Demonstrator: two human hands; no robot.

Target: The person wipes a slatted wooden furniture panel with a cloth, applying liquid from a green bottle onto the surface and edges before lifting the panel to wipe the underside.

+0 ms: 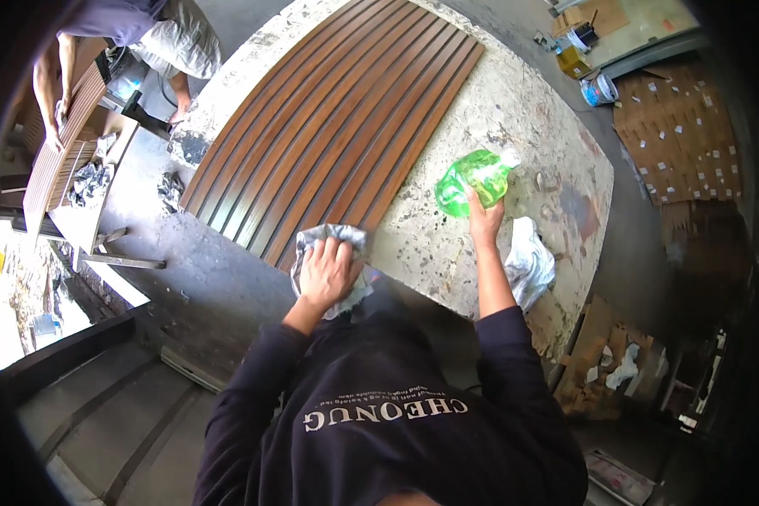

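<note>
A brown slatted wood panel [337,118] with dark grooves lies on the paint-spotted white table [557,139]. At its near edge my left hand [324,274] is closed on a grey rag [346,237], its fingers bent over the top. Part of the rag hangs below the panel's end. To the right of the panel, my right hand [486,221] grips a green see-through plastic bottle [464,180], tilted with its white cap end toward the upper right. A crumpled white cloth [531,260] lies on the table beside my right forearm.
At the far left another person's hands [55,139] hold a similar slatted panel [67,160] over a bench. A dark crumpled rag [170,191] is by the table's left edge. Beyond the right side are a white bucket [599,90] and a brown board with pale patches [679,131].
</note>
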